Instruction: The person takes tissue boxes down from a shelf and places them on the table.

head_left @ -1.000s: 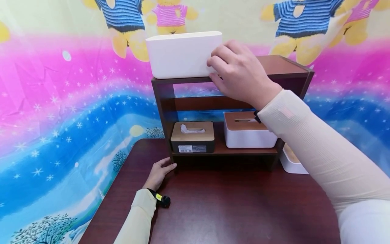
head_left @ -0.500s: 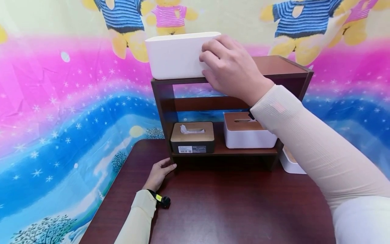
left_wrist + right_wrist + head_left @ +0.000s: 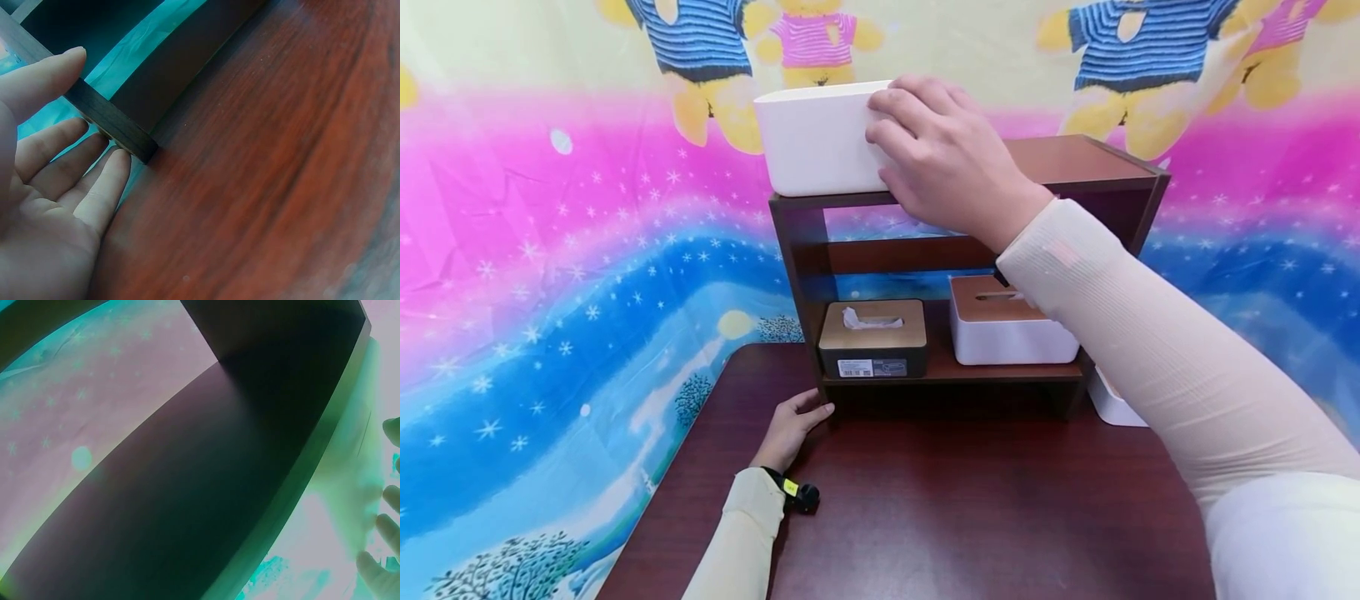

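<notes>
On top of a dark brown shelf unit [image 3: 1067, 158], at its left end, stands a white oblong box [image 3: 820, 142] with an uncovered top. My right hand [image 3: 951, 162] is raised to its front, fingers slightly bent and fingertips against the face; the box's right end is hidden behind the hand. In the right wrist view, fingertips [image 3: 389, 530] show at the right edge beside the pale box. Down at the table, my left hand [image 3: 784, 432] holds the foot of the unit's left side panel [image 3: 112, 122], thumb on one side and fingers on the other.
A dark tissue box [image 3: 874, 325] with a wooden lid and a white tissue box [image 3: 1015, 337] with a brown lid stand on the lower shelf. Another white box [image 3: 1120, 404] sits right of the unit on the dark red table [image 3: 962, 500]. A printed cloth [image 3: 587, 208] hangs behind.
My right hand has moved left along the front of the white box, covering more of it. The box keeps its place on the unit, and my left hand stays at the panel.
</notes>
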Action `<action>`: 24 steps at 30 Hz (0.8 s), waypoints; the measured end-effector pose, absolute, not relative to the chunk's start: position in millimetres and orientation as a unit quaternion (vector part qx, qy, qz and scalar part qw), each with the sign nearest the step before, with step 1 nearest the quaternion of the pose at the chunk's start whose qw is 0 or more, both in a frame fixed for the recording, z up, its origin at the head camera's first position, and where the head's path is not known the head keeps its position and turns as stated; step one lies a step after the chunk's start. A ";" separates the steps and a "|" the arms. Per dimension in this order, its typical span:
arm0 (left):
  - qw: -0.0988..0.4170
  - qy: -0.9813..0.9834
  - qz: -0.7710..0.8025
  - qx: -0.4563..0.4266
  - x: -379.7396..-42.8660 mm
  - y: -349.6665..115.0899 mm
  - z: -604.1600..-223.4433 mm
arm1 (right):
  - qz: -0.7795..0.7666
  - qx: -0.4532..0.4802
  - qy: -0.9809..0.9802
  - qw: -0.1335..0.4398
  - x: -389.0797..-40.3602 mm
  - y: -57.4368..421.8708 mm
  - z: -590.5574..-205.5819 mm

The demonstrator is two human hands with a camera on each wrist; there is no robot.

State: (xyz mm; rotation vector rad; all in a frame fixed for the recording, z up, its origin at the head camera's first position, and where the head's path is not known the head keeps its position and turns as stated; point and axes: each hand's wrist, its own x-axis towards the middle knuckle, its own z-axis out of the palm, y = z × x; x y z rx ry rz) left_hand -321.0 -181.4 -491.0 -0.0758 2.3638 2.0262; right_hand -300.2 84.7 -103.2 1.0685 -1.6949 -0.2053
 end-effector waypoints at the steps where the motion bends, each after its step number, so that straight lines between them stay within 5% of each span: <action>1: 0.014 0.759 0.651 -0.024 -321.1 -181.4 -491.3 | -0.083 0.447 -0.715 0.531 -300.2 83.4 -103.1; 24: 0.013 0.763 0.647 -0.016 -323.5 -183.3 -493.9 | -0.071 0.420 -0.759 0.492 -302.0 57.4 -100.5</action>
